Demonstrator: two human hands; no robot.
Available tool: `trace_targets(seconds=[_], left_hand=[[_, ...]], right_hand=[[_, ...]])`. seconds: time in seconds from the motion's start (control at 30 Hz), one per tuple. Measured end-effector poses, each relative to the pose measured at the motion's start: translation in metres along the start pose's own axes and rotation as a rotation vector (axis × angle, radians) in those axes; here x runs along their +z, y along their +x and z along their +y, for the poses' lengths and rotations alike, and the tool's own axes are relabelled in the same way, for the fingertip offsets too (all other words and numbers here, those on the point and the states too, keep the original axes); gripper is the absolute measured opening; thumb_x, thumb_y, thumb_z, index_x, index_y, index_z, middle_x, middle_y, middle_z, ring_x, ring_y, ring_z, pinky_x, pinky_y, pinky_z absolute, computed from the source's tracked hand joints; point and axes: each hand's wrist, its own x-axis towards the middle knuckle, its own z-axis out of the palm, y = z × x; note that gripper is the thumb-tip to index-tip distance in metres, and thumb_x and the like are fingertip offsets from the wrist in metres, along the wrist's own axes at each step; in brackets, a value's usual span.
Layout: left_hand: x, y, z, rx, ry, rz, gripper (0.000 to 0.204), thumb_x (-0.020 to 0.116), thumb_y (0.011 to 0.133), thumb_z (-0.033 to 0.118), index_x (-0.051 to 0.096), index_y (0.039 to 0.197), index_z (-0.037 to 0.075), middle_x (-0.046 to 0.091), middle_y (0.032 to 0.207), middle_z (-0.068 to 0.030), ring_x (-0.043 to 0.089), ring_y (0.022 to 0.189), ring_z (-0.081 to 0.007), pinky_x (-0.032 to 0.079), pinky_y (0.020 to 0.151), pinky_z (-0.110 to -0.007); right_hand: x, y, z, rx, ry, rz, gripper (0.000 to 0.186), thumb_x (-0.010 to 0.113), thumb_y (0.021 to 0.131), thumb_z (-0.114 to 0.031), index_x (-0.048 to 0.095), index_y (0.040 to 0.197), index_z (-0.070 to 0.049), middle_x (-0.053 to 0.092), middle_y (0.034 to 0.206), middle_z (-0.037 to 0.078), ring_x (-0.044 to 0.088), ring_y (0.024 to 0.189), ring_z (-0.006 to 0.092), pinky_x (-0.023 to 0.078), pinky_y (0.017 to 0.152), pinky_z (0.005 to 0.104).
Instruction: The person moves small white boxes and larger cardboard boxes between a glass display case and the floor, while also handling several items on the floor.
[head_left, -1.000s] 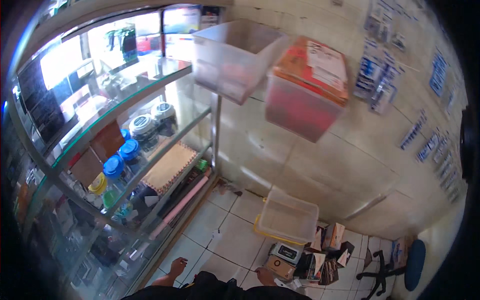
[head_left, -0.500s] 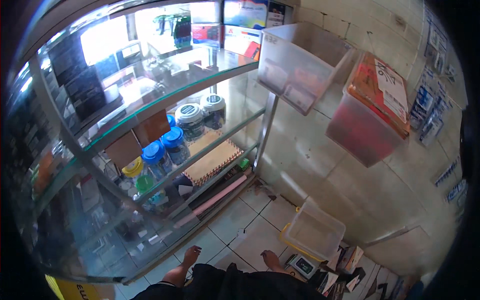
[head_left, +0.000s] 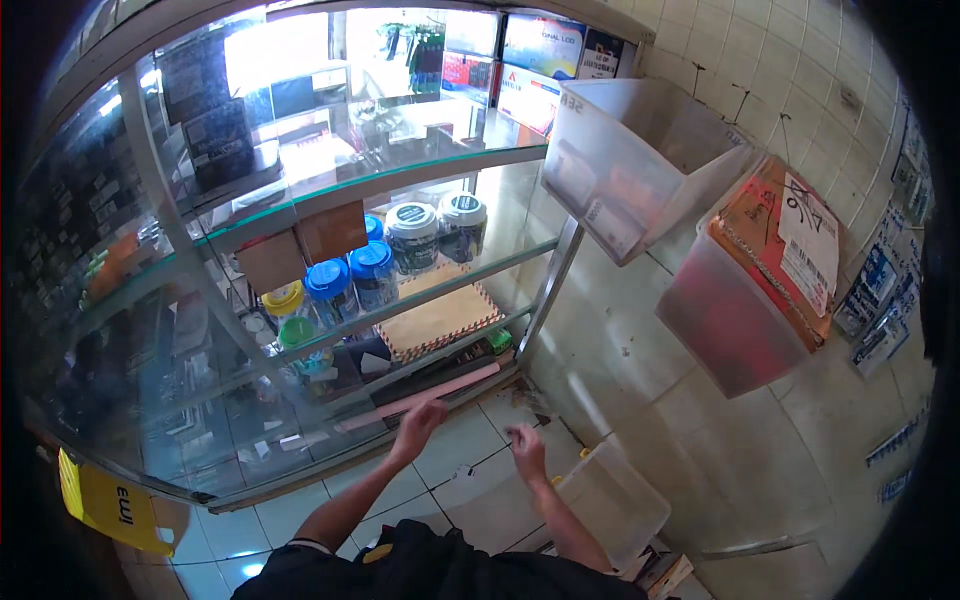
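Both my arms reach forward over the tiled floor, in front of a glass display case [head_left: 345,395]. My left hand [head_left: 424,418] is raised beside the case's lower edge, near a long pink roll [head_left: 440,390] behind the glass. Its fingers look curled together; anything inside them is hidden. To the right, my right hand [head_left: 527,452] is apart from the left, thumb and fingers drawn together, with a small dark spot at the tips that I cannot make out. A clear plastic bin [head_left: 625,505] with yellow clips lies beside my right forearm.
Jars with blue lids [head_left: 328,278] and a striped-edged envelope [head_left: 440,320] sit inside the case. A translucent bin [head_left: 600,165] and another bin [head_left: 735,320] topped by an orange package [head_left: 765,235] are on the right. A yellow bag [head_left: 110,505] stands at lower left.
Both hands have moved forward and up in the picture, away from my body, with the forearms now stretched out. The view has shifted, so the case and bins sit lower and further right.
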Motion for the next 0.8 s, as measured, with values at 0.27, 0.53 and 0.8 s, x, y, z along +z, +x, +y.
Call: trace_targets(seconds=[0.27,0.53,0.8], left_hand=[[-0.002,0.182,0.155,0.398,-0.483,0.275,0.015,0.044,0.088,0.009,0.053,0.095,0.001,0.055,0.086,-0.0048,0.054,0.083,-0.0131,0.046,0.078,-0.028],[0.009,0.346,0.135,0.251,-0.573,0.592,0.019,0.043,0.082,0.003,0.055,0.098,0.003,0.059,0.091,-0.0086,0.057,0.084,-0.015,0.047,0.071,-0.026],[0.005,0.418,0.097,0.271,-0.144,0.755,0.017,0.052,0.078,0.01,0.056,0.093,0.004,0.062,0.087,-0.0097,0.059,0.082,-0.022,0.044,0.073,-0.032]], right_hand=[[-0.04,0.195,-0.128,-0.265,0.266,0.208,0.013,0.048,0.08,-0.002,0.058,0.088,-0.002,0.057,0.083,0.01,0.057,0.079,0.0196,0.043,0.074,0.0294],[-0.014,0.353,-0.126,-0.317,0.436,0.27,0.019,0.043,0.078,0.002,0.057,0.09,-0.001,0.059,0.088,0.009,0.058,0.082,0.0184,0.045,0.074,0.0286],[0.031,0.444,-0.096,-0.368,0.326,0.211,0.019,0.049,0.079,-0.004,0.056,0.097,-0.002,0.06,0.096,0.008,0.057,0.089,0.018,0.044,0.079,0.0281]])
